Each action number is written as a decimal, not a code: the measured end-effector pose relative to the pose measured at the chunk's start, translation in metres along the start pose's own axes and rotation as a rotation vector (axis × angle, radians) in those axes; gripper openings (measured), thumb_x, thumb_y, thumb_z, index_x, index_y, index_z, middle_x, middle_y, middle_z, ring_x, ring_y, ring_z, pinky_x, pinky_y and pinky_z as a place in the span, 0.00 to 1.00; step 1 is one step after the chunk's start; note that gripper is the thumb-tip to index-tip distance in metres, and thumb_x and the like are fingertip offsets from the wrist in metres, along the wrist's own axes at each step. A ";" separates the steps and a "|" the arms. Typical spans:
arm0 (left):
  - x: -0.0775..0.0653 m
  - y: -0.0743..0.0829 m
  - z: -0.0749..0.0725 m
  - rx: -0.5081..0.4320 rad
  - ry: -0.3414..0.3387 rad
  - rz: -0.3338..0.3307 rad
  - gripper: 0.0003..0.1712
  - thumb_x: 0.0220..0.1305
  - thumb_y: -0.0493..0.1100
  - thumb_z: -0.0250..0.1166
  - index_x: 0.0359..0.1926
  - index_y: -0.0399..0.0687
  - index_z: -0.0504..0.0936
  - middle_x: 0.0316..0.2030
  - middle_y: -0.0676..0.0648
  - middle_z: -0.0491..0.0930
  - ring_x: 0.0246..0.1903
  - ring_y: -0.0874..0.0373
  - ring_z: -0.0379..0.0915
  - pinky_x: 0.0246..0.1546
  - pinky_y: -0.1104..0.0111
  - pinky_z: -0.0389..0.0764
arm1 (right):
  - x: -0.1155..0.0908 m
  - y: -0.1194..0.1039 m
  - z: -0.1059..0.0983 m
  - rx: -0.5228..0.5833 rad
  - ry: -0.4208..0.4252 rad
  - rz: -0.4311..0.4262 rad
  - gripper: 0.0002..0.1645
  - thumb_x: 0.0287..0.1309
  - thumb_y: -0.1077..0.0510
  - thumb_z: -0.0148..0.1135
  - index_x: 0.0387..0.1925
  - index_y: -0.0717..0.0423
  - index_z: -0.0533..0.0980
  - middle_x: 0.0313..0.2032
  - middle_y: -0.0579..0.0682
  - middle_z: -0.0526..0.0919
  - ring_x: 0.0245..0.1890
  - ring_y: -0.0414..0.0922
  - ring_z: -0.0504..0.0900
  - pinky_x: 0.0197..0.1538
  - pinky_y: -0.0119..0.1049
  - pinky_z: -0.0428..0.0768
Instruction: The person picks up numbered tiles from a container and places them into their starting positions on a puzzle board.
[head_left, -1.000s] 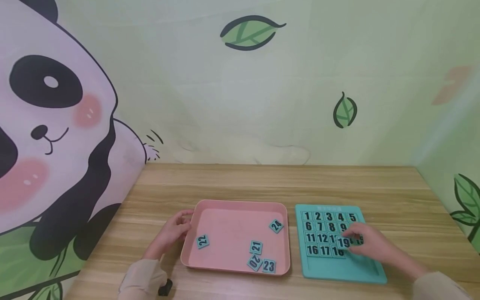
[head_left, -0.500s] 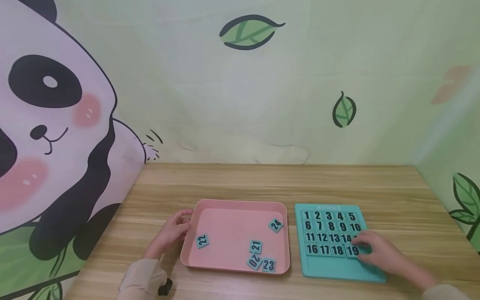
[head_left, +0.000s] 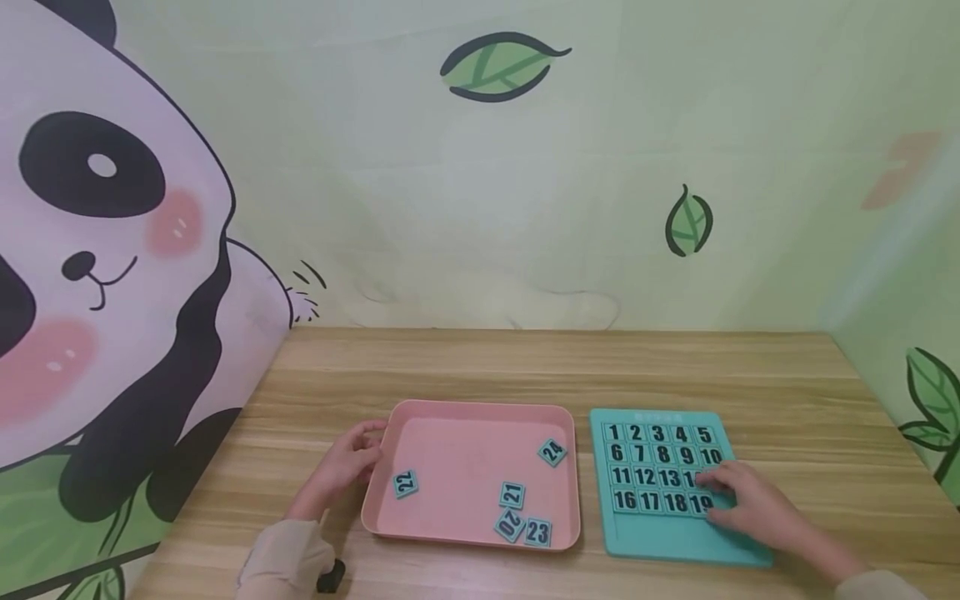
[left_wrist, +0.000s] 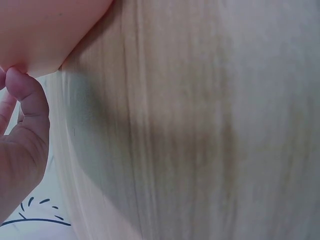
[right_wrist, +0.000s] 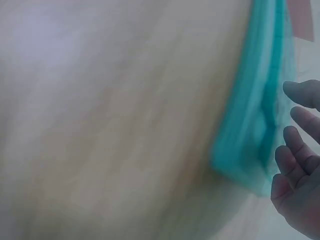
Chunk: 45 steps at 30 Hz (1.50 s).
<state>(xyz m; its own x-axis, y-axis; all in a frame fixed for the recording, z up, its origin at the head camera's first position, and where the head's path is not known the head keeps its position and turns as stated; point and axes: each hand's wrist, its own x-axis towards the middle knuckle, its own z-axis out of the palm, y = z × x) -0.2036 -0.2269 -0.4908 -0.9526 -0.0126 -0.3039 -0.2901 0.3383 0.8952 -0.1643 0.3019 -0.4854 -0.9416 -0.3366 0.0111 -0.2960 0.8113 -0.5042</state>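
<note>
In the head view my right hand (head_left: 753,504) is over the right side of a turquoise number board (head_left: 675,537). Its fingertips touch or hover just over the 19 tile (head_left: 700,504) and hide part of the row above. In the right wrist view the fingers (right_wrist: 297,117) are spread and slightly bent, with no tile visible between them. My left hand (head_left: 341,467) rests against the left side of a pink tray (head_left: 450,458). Its thumb (left_wrist: 32,95) touches the tray's outer wall in the left wrist view. Inside the tray lie loose tiles 20 (head_left: 510,525), 21 (head_left: 512,495), 22 (head_left: 405,483), 23 (head_left: 537,532) and 24 (head_left: 552,452).
Tray and board stand side by side on a wooden table (head_left: 480,362), a narrow gap between them. A small black object (head_left: 331,577) is by the left sleeve. Behind the table hangs a backdrop (head_left: 480,208) with a panda and leaves.
A second ago my right hand held the 19 tile above the board. Now that tile lies in the row after 18, and the fingers have loosened. The left hand stays put.
</note>
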 end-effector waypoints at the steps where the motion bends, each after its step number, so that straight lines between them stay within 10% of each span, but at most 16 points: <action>1: 0.000 0.000 0.000 0.001 0.001 0.001 0.24 0.57 0.31 0.50 0.56 0.42 0.65 0.34 0.44 0.67 0.26 0.58 0.66 0.24 0.70 0.71 | 0.001 -0.001 0.000 0.014 0.007 -0.003 0.23 0.34 0.56 0.68 0.39 0.55 0.76 0.34 0.44 0.75 0.35 0.41 0.73 0.39 0.34 0.74; 15: -0.002 0.001 0.000 -0.013 -0.003 0.009 0.24 0.57 0.32 0.51 0.57 0.41 0.64 0.34 0.43 0.66 0.25 0.59 0.66 0.24 0.70 0.71 | 0.027 -0.050 0.000 0.228 -0.018 -0.131 0.20 0.43 0.59 0.64 0.42 0.59 0.75 0.34 0.49 0.78 0.30 0.40 0.71 0.31 0.28 0.71; 31: -0.002 0.001 -0.001 0.006 -0.003 0.017 0.24 0.57 0.32 0.51 0.57 0.41 0.64 0.35 0.42 0.67 0.26 0.59 0.67 0.26 0.69 0.72 | 0.061 -0.137 0.046 0.383 -0.227 -0.286 0.15 0.51 0.61 0.57 0.43 0.61 0.74 0.29 0.41 0.76 0.30 0.33 0.70 0.33 0.27 0.72; 45: -0.001 -0.001 -0.001 -0.008 0.008 0.032 0.24 0.55 0.31 0.52 0.56 0.41 0.66 0.33 0.44 0.67 0.26 0.59 0.67 0.24 0.71 0.71 | 0.072 -0.174 0.088 0.163 -0.402 -0.361 0.15 0.54 0.59 0.52 0.45 0.54 0.75 0.14 0.34 0.68 0.12 0.29 0.62 0.19 0.22 0.63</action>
<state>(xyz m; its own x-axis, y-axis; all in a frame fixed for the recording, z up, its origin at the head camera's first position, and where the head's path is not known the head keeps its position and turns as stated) -0.2025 -0.2278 -0.4910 -0.9622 -0.0093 -0.2722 -0.2598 0.3311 0.9071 -0.1667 0.0949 -0.4730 -0.6407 -0.7605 -0.1058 -0.5290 0.5372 -0.6570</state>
